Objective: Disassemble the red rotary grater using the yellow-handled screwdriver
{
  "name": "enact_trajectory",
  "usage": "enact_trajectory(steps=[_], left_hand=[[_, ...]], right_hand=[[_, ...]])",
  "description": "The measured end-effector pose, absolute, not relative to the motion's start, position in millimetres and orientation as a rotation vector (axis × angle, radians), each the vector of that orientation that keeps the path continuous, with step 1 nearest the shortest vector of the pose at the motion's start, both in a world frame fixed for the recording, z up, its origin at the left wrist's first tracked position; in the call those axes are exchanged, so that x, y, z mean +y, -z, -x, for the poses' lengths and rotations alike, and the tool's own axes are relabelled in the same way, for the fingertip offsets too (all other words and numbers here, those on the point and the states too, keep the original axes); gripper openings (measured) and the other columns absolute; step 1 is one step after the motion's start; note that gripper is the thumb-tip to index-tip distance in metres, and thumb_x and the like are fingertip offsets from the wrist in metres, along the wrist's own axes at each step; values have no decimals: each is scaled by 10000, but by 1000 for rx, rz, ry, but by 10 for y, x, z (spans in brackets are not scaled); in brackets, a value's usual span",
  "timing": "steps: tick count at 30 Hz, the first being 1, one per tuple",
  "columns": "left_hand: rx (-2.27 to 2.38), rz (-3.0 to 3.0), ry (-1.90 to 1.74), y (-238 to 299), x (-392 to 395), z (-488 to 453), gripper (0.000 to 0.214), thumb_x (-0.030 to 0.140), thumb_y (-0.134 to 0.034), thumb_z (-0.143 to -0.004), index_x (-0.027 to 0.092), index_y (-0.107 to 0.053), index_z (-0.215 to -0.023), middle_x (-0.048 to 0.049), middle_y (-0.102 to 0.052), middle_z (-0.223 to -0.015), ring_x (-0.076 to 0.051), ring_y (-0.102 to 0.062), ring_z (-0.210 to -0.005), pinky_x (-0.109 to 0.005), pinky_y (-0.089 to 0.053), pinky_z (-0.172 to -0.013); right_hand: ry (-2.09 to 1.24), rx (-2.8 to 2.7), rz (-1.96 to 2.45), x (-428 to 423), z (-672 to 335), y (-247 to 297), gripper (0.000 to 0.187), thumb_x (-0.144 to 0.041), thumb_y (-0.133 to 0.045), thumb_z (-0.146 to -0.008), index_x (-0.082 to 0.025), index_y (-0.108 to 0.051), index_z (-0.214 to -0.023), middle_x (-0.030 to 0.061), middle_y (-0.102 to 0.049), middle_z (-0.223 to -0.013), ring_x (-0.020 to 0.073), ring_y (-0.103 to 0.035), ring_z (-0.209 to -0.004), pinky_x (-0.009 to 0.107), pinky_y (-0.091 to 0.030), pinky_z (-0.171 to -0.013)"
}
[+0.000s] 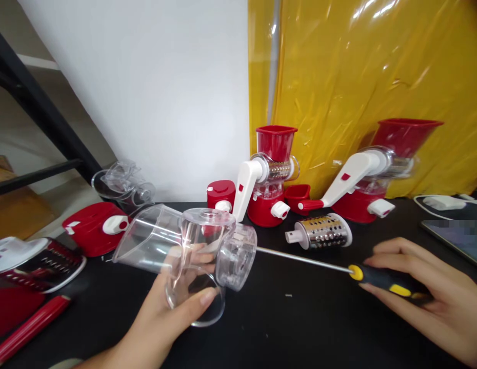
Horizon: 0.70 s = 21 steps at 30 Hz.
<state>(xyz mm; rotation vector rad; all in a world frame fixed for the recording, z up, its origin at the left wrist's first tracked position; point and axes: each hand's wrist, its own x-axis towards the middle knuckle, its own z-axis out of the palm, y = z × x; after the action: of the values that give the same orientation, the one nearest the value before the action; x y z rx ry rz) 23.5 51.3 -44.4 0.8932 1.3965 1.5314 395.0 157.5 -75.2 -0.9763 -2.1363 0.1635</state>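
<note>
Reading the clock from the clear housing [202, 230], with 12 pointing away from the person: the housing is held up over the black worktop [300, 333], its flared mouth toward 9 to 10. The left hand [167, 310] comes in from 7, fingers curled around the tube, thumb over the lower ring. At 3 to 4 the right hand [442, 292] is loosely closed on the handle of a screwdriver [356, 272], whose shaft runs to the housing's round end; whether the tip is inside or behind it, I cannot tell. A firm left grip, fingers clear of the shaft's line, and a straight push along that line should guard against slipping on slick plastic.

A red stick [31, 328] lies at 8, a dark-sided drum [42, 264] at 9, and a red base [94, 230] at 10, close to the flared mouth and so easy to knock. A perforated metal drum [323, 231] rests at 2 to 3, just beyond the shaft, limiting swing that way. Beyond the right hand is a phone [459, 241]. Farther off stand a small red base [221, 192] at 12 and assembled graters at 1 [271, 177] and 2 [371, 171]. A yellow sheet [357, 77] hangs behind them.
</note>
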Motion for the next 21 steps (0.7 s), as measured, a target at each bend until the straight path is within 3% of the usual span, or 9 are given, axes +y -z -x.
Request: enact_trajectory(steps=[4, 7, 12, 21], left_hand=[[1403, -863, -1555, 432, 531, -257, 630, 436, -903, -635, 301, -646, -1195, -89, -691, -1244, -364, -638, -1187, -407, -625, -842], [1366, -862, -1541, 426, 535, -234, 614, 394, -894, -658, 289, -647, -1210, -107, -688, -1268, -380, -631, -1209, -430, -622, -855], [1372, -851, -1503, 415, 521, -194, 699, 357, -901, -642, 285, -633, -1284, -125, -710, -1229, -400, -626, -1226, -474, -609, -897], [1344, -895, -1535, 435, 493, -173, 672, 331, -907, -637, 301, -644, -1254, -117, -720, -1222, -396, -645, -1202, -459, -613, -888]], right_hand=[[-190, -2267, 961, 1584, -3989, 783, 406, -363, -700, -881, -291, -664, -1278, 63, -726, -1214, 248, -740, -1035, 277, -632, -841], [-223, -2316, 1009, 1553, -4026, 829, 393, -397, -676, -895, -323, -694, -1281, 34, -753, -1219, 265, -741, -1078, 285, -633, -880], [-249, -2434, 1169, 1494, -4158, 1005, 446, -438, -675, -899, -360, -660, -1338, 28, -717, -1316, 297, -712, -1149, 396, -592, -971], [-164, -2471, 1135, 1473, -4254, 1110, 470, -399, -604, -944, -351, -599, -1411, 31, -674, -1385, 300, -677, -1207, 394, -569, -990]])
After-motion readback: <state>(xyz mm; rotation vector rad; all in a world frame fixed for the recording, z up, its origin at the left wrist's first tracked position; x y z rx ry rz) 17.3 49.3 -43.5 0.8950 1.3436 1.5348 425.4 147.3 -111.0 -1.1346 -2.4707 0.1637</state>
